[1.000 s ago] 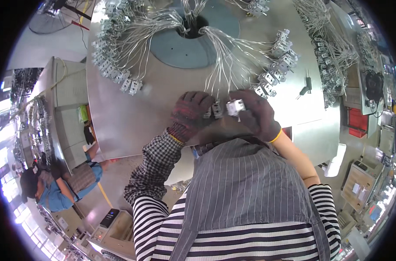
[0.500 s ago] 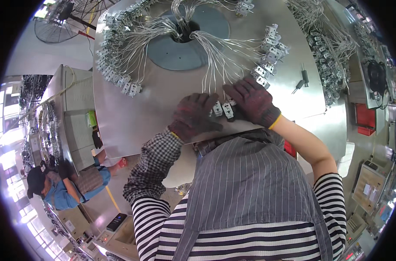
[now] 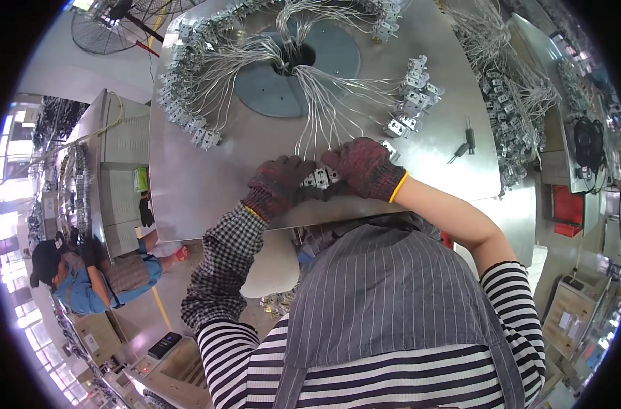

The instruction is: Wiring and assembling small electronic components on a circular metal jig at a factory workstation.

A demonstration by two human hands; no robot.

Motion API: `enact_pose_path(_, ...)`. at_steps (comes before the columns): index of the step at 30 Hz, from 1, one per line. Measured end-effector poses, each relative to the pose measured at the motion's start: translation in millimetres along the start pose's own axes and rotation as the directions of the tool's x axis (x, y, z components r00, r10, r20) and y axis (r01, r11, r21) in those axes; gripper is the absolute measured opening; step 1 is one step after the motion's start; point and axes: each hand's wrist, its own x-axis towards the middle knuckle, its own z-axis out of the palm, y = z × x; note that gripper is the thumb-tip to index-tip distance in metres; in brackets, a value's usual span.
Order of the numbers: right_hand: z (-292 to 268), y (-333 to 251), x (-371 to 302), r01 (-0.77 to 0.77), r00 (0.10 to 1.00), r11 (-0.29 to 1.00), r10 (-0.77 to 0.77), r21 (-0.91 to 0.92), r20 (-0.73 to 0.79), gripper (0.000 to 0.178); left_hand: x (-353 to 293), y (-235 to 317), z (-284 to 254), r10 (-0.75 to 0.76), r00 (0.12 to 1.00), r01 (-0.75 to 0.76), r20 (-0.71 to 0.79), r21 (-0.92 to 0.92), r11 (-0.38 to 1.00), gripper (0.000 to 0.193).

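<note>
Both my hands wear dark red-and-black work gloves and meet near the front edge of the metal table. Between them is a short row of small silver metal blocks, each on a thin wire. My left hand is curled, pressing the row's left end. My right hand closes on its right end, fingers bent. The gloves hide the fingertips and part of the row. Thin silvery wires run from these blocks to the hole in a round grey disc.
More wired blocks are bunched to the right and in a curved line at left. Two small black-handled tools lie on the table. Beyond its right edge hangs a wire bundle. A co-worker sits at far left.
Both hands have shifted left with the row of blocks, their fingers now more curled around it. A block or two at the right bunch stands nearer my right hand.
</note>
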Motion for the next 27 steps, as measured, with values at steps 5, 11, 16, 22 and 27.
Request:
enact_pose_path(5, -67, 35, -26, 0.003, 0.867, 1.0, -0.016, -0.026, -0.499, 0.068, -26, -10, -7, 0.011, 0.976, 0.007, -0.219, 0.08, 0.997, 0.081)
enact_pose_path(11, -40, 59, -59, -0.434, 0.855, 0.898, 0.436, 0.073, -0.281, 0.059, 31, 83, 19, -0.096, 0.874, 0.084, -0.477, -0.047, 0.995, 0.09)
enact_pose_path(16, -38, 126, -68, -0.301, 0.839, 0.514, 0.543, 0.803, -0.032, 0.047, 40, 88, 23, -0.271, 0.923, 0.241, -0.272, -0.14, 0.96, 0.069)
enact_pose_path(22, -31, 108, -75, -0.161, 0.971, 0.943, 0.205, 0.291, -0.127, 0.06, 9, 70, 15, -0.268, 0.89, 0.217, -0.369, -0.175, 0.96, 0.064)
enact_pose_path(27, -4, 80, -58, 0.168, 0.971, 0.972, -0.191, -0.164, -0.14, 0.066, 13, 66, 25, -0.311, 0.939, 0.262, -0.148, -0.28, 0.924, 0.061)
